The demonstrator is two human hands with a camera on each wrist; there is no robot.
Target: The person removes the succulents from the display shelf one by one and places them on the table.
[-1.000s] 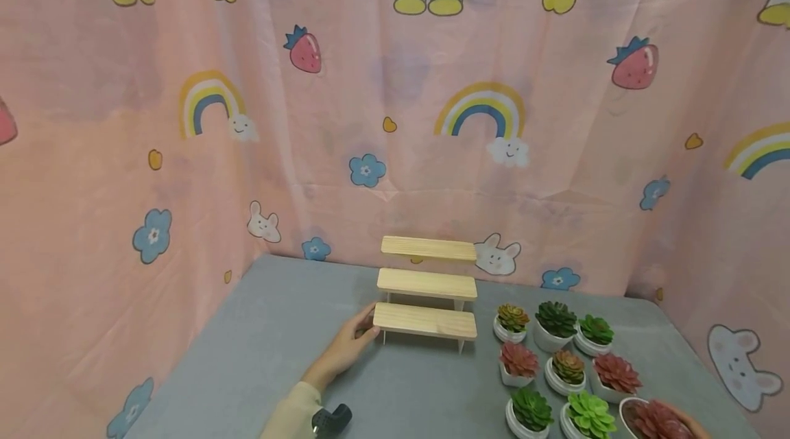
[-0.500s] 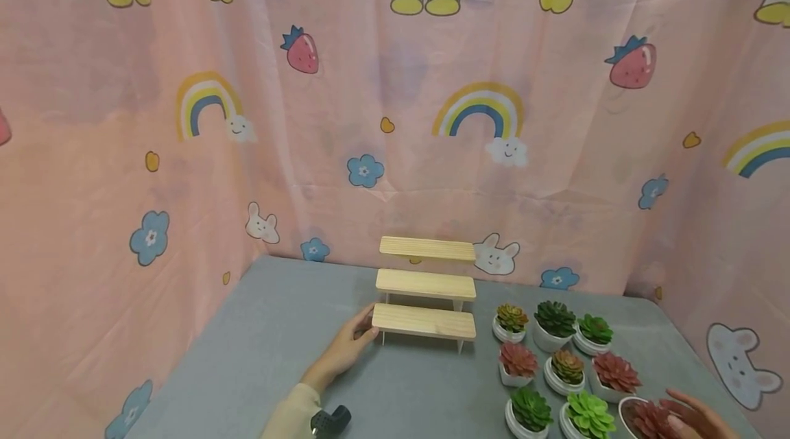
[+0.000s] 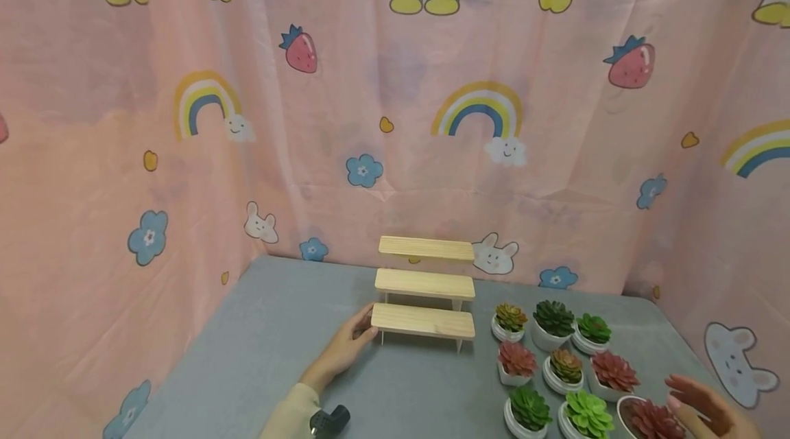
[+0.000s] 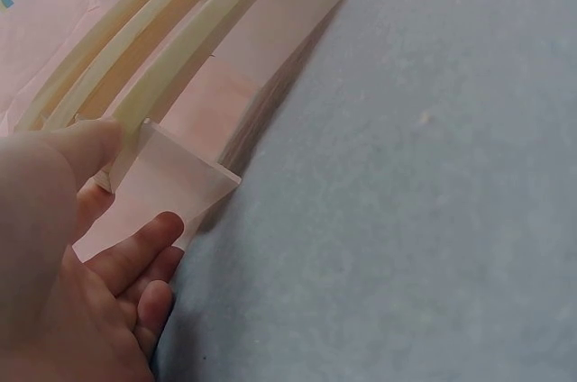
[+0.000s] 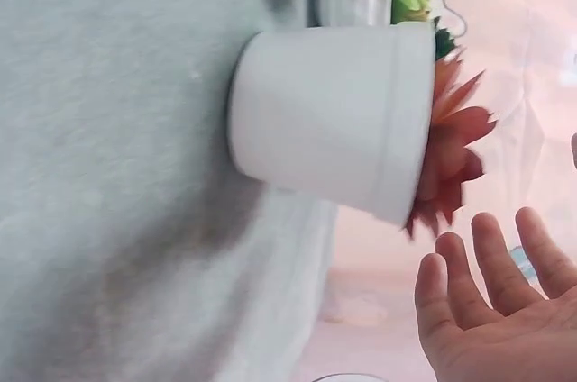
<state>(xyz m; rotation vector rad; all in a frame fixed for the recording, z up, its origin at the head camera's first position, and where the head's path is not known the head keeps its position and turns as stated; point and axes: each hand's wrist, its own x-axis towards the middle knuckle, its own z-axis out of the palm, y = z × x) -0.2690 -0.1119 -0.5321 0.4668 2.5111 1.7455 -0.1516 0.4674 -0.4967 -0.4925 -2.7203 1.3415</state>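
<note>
A three-tier display stand (image 3: 423, 321) with pale wooden planks and clear supports stands at the table's back middle. At the left end of its lowest plank my left hand (image 3: 347, 344) pinches the wood; in the left wrist view the thumb (image 4: 90, 143) lies on the plank's end, and the other fingers are beside the clear support (image 4: 171, 175). My right hand (image 3: 710, 408) is at the lower right, fingers spread and holding nothing. Just left of it sits a red potted succulent (image 3: 655, 420), whose white pot (image 5: 329, 116) is upright on the table, apart from the fingers in the right wrist view.
Several other potted succulents stand in rows on the right, among them a bright green one (image 3: 589, 413), a dark green one (image 3: 553, 317) and a red one (image 3: 614, 372). A pink printed curtain (image 3: 395, 199) hangs behind the grey table (image 3: 265, 329).
My right hand has come away from the red succulent's pot, moving right and up with fingers spreading. The pot stays in place. My left hand still holds the stand's end.
</note>
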